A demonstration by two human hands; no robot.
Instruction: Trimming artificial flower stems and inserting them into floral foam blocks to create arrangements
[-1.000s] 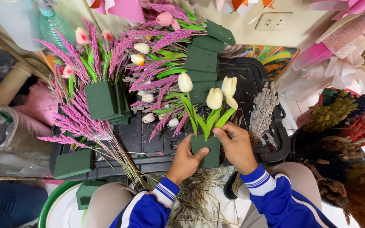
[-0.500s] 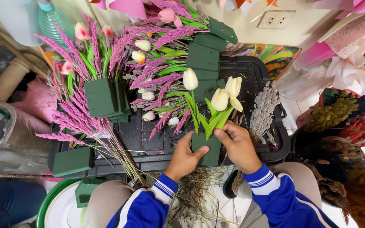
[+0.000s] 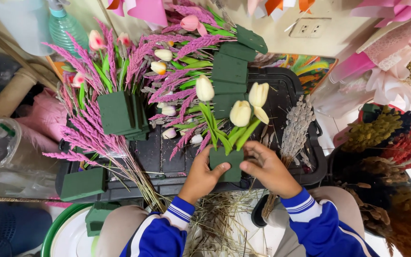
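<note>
While the left hand (image 3: pixel 200 175) and right hand (image 3: pixel 267 167) clasp the green foam block (image 3: pixel 226 163) from either side, fingers curled closed against it, the block sits above the black crate (image 3: pixel 291 90), with three cream tulips (image 3: pixel 240 113) standing in it.

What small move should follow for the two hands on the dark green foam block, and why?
Probably steady the dark green foam block and straighten a stem: the left hand and right hand grip it, and its three cream tulips lean apart.
</note>
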